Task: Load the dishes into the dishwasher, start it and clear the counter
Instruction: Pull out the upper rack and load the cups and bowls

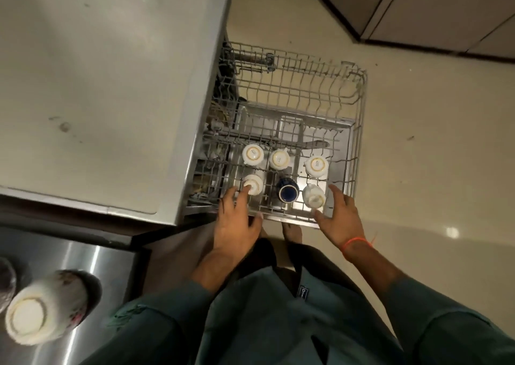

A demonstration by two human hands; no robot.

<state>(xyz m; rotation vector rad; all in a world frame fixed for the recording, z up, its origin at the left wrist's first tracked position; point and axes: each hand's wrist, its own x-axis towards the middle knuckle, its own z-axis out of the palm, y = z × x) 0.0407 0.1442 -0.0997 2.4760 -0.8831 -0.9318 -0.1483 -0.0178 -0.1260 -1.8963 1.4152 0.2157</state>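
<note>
The dishwasher's upper wire rack (pixel 359 119) is pulled out over the floor. Several white cups stand upside down in its near half, with one dark blue cup (pixel 288 192) among them. My left hand (pixel 237 220) reaches over the rack's front edge, and its straight fingertips touch the near-left white cup (pixel 255 183). My right hand (pixel 338 217) is spread around the near-right white cup (pixel 313 196), thumb in front and fingers beside it, without a firm hold. The far half of the rack holds no dishes.
A pale counter (pixel 97 86) fills the left above the dishwasher. At lower left a steel surface (pixel 92 256) carries an upturned white patterned cup (pixel 44 309) and a dark item at the frame's edge. Cream floor and cabinet fronts (pixel 432 8) lie to the right.
</note>
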